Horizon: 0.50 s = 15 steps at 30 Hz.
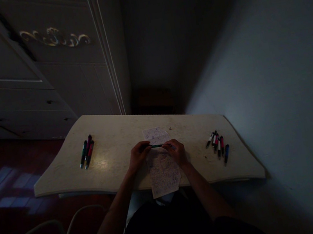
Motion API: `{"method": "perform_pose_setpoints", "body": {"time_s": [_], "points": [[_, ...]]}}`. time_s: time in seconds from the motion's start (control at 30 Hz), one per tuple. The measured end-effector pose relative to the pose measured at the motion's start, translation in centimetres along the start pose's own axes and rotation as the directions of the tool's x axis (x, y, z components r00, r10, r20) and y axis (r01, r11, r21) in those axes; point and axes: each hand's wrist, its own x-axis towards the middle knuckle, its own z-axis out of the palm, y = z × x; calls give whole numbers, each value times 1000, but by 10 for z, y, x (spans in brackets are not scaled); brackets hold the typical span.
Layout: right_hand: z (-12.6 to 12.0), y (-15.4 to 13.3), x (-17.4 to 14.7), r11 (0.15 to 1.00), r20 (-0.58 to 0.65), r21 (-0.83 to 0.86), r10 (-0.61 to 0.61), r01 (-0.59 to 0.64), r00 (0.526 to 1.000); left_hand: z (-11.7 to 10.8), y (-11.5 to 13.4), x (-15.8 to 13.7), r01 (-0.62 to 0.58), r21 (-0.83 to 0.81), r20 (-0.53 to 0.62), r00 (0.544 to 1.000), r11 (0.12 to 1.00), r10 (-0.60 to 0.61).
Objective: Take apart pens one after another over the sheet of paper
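Note:
Between my two hands a slim dark green pen lies level, its middle showing and both ends covered by fingers. My left hand pinches one end; my right hand pinches the other. Beneath them a sheet of paper covered in scribbled marks lies on the pale table, its lower end reaching past the front edge. Off to the left is a small group of pens in green, purple and red. Several more pens, white, red and blue, lie together at the right.
The pale table has a wavy front edge and stands against a wall on the right. A white cabinet with a gilded ornament rises behind at left. A curved chair back is at lower left. The room is dim.

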Motion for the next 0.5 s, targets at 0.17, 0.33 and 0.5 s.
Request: {"method": "perform_pose_setpoints", "body": {"time_s": [0.17,0.33,0.5], "points": [[-1,-4,1,1000,55,-5,9,-9,998,2,-5,3,-12,8,-40,999,1000,13],[-3,-9,0,999,100,-34,-16,19,995,2,-5,3,-41,61,-65,997,997,45],[-4,-10,-2,995,106,-75,-57,66,993,3,0,0,-35,46,-48,998,998,37]]}}
